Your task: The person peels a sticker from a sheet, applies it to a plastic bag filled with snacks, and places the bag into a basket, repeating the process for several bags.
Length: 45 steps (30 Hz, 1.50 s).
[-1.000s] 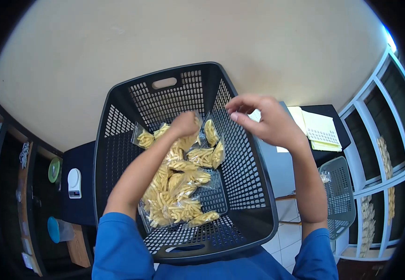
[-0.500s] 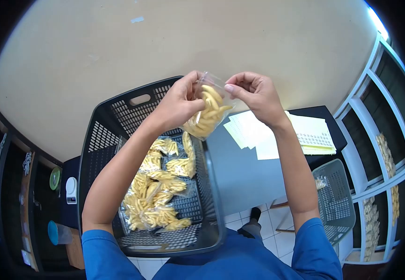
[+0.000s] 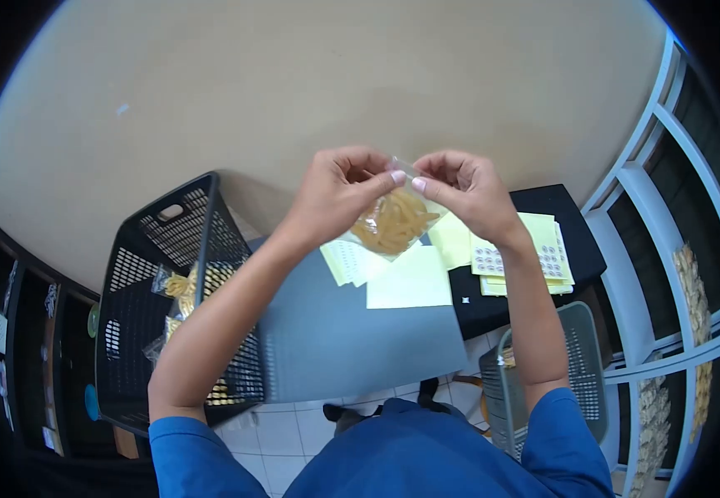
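A clear plastic bag of yellow, finger-shaped snacks [image 3: 396,222] hangs upright in front of me, above the paper sheets. My left hand [image 3: 342,192] pinches its upper left edge, thumb across the front. On the other side, my right hand [image 3: 470,196] grips the top right corner between thumb and curled fingers. Both thumbs nearly meet at the bag's top edge. Under my left forearm, the black plastic basket [image 3: 210,217] holds several similar snack bags [image 3: 179,286], partly hidden by the arm.
Paper sheets [image 3: 410,282] lie on a grey board [image 3: 352,349]. Sticker sheets [image 3: 534,257] rest on the black table at right. A grey-green basket [image 3: 580,340] stands lower right, beside a white-framed rack [image 3: 634,212]. Dark shelves [image 3: 32,332] line the left; a wall rises ahead.
My view has turned right, away from the black basket. The bag is now over the sheets, and my left hand has shifted to its top edge, thumb close to the right thumb.
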Tool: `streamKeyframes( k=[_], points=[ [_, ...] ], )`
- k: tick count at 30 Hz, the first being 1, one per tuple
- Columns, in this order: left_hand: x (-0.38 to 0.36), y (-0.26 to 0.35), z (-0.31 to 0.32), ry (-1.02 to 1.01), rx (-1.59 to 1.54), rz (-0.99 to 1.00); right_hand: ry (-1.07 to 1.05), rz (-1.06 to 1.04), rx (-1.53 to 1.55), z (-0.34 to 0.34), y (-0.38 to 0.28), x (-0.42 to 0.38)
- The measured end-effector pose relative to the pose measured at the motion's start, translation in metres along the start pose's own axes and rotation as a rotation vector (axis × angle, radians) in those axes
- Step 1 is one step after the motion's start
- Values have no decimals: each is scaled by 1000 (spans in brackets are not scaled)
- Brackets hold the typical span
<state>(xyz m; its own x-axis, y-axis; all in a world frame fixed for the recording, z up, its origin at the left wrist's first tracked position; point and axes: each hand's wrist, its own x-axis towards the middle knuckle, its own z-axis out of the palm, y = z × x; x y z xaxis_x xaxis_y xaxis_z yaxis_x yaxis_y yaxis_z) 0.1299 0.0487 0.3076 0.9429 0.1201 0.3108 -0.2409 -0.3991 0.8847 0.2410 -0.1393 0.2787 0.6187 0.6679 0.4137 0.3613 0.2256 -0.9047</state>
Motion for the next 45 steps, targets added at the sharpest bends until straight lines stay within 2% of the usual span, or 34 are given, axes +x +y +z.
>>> streamKeyframes(
  k=[5, 6, 8, 13, 16, 21, 26, 32, 35, 39, 45],
  points=[
    [-5, -45, 73, 116, -92, -112, -51, 102, -104, -38, 37, -28],
    [-12, -52, 84, 145, -50, -50, -66, 129, -125, -42, 44, -35],
    [-27, -69, 107, 209, -74, -137, -102, 178, -169, -42, 56, -50],
    [-66, -103, 137, 373, 83, -94, -137, 211, -226, -21, 84, -84],
    [-95, -120, 141, 460, 73, -90, -212, 212, -235, -5, 95, -96],
    [-145, -132, 131, 571, -181, -193, -264, 227, -167, 27, 106, -115],
    [-171, -145, 108, 609, -272, -265, -291, 252, -131, 45, 117, -120],
    [-184, -150, 93, 620, -336, -331, -259, 417, -67, 55, 127, -128],
    [-195, -160, 93, 637, -358, -381, -222, 487, 62, 61, 142, -140],
    [-213, -179, 100, 630, -374, -466, -176, 529, 94, 68, 166, -163],
    [-220, -219, 110, 649, -290, -574, -18, 585, -19, 53, 193, -186]
  ],
)
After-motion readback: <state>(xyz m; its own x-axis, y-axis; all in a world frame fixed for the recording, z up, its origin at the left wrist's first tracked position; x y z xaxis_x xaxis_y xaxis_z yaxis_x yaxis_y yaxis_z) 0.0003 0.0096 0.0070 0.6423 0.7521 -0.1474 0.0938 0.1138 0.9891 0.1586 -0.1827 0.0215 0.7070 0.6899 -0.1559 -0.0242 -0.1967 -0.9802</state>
